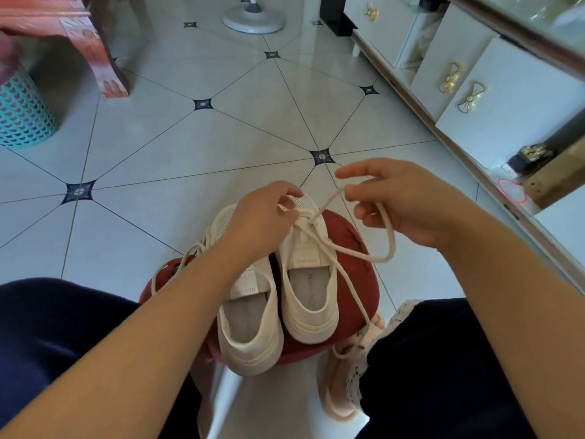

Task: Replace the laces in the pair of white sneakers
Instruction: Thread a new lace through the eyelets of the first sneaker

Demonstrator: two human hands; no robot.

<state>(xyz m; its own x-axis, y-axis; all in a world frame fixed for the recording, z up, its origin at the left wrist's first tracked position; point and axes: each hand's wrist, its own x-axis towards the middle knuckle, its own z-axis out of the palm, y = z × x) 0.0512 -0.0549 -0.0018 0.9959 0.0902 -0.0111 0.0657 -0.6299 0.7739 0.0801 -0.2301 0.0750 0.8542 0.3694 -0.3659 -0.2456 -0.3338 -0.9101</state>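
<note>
Two white sneakers stand side by side on a dark red cushioned stool (351, 236), heels toward me. My left hand (262, 217) lies over the left sneaker (250, 324) and pinches the lace at the front eyelets of the right sneaker (308, 299). My right hand (405, 201) holds a cream lace (357, 251) that runs up from those eyelets, loops past my fingers and trails down over the stool. The left sneaker's lace (177, 264) hangs loose off the stool's left side.
Tiled floor (190, 147) all round. A teal basket (22, 112) and a carved red table leg (104, 64) stand at the far left, a fan base (253, 17) at the back, a white cabinet (493, 99) along the right. My feet in pink slippers (338, 388) sit below the stool.
</note>
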